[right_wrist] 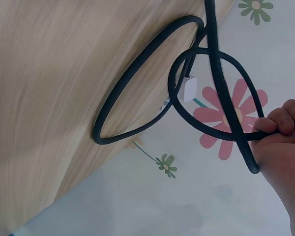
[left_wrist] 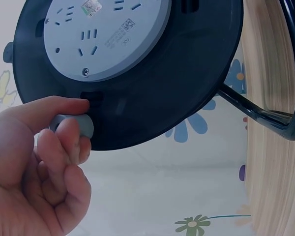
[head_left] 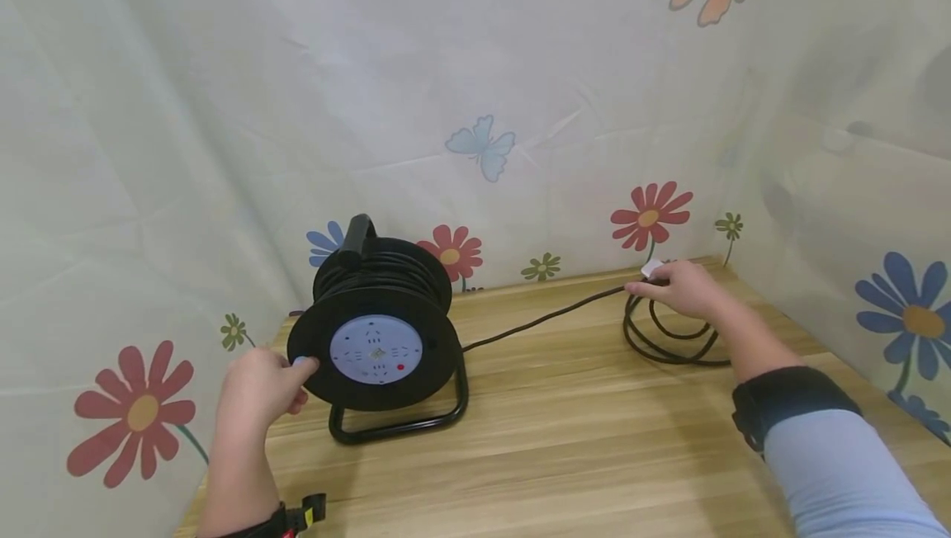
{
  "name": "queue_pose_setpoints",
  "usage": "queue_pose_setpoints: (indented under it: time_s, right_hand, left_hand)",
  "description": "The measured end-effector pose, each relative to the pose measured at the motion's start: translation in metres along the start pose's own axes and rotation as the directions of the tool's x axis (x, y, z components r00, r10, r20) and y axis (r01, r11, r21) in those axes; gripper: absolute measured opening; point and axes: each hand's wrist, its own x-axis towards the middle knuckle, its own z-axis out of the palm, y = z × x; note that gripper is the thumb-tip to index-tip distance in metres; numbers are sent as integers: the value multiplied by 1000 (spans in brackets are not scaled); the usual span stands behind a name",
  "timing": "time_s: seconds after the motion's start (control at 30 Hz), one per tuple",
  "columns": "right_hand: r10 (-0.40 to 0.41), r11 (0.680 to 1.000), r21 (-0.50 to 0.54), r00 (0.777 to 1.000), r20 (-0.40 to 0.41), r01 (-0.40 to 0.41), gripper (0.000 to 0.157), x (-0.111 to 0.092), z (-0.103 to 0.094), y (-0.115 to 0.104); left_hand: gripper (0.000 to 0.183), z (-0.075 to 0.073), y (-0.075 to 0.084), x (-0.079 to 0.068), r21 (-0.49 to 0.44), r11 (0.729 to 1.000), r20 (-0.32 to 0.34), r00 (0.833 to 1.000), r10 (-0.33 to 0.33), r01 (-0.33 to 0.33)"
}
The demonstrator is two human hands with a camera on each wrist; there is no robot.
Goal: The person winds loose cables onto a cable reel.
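Observation:
A black cable reel (head_left: 442, 348) with a pale socket panel (head_left: 375, 348) stands upright on its tubular frame (head_left: 404, 425), to the left. My left hand (head_left: 256, 389) is at the reel's left edge. In the left wrist view its thumb and forefinger pinch a grey knob (left_wrist: 83, 125) on the reel's face, the other fingers curled below. From the reel the black cable (head_left: 546, 318) runs right to my right hand (head_left: 691, 286), which grips it. The white plug (head_left: 651, 267) shows just beyond those fingertips, and loose cable loops (right_wrist: 130, 73) hang under the hand.
The reel and cable are on a wood-grain table (head_left: 535, 439). Behind and at both sides hangs a pale curtain (head_left: 371, 92) printed with flowers and butterflies, close to the table's back edge.

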Motion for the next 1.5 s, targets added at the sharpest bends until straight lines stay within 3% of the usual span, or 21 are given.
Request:
queue_pose_setpoints:
  time_s: [0.4,0.6,1.1,1.4,1.5]
  right_hand:
    - [-22,1000,-3,1000,21,22,54,1,2,-12]
    - [-46,999,-5,998,32,46,59,6,7,-18]
    - [-69,995,74,996,64,64,44,12,20,-31]
    - [-74,982,180,992,102,55,39,11,25,-43]
    - [-98,977,198,990,103,76,34,13,27,-48]
  left_hand:
    - [48,-4,9,0,-77,997,-47,999,-10,6]
    - [49,-4,16,-2,-135,990,-77,995,-58,47]
    - [50,-2,33,-6,-222,974,-204,975,-89,43]
    - [47,4,47,-10,-256,967,-311,947,-73,-10]
    - [46,7,52,-12,-243,968,-365,930,-33,-60]
